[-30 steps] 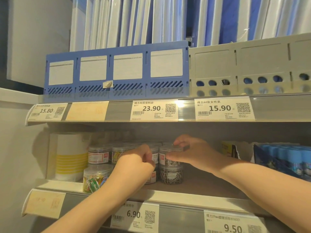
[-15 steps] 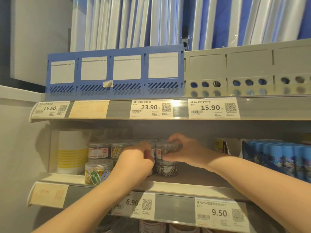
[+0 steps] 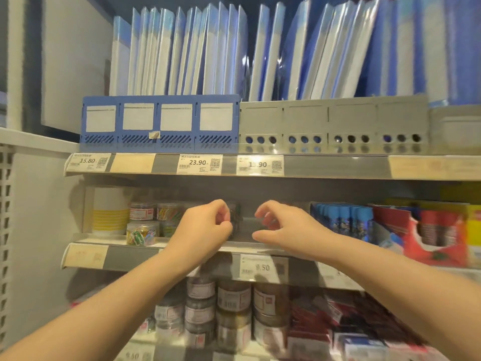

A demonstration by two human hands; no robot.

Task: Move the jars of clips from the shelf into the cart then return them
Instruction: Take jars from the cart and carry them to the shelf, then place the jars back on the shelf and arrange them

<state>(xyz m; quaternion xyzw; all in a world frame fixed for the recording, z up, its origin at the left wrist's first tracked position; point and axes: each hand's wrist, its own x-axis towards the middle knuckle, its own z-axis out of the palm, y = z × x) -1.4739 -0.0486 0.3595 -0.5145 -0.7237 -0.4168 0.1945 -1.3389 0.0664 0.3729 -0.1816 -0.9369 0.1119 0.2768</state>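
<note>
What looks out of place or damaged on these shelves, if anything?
A small scrap of pale tape is stuck crookedly on the front of the blue file box, on the shelf above the clip jars. It looks like a leftover. Nothing looks spilled or toppled.

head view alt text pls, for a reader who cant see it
Two bare hands reach into a shop shelf: the left hand curls beside a dark jar of clips, the right hand curls nearby; blur hides any grip. A jar of coloured clips stands further left, blue folders above.
</note>
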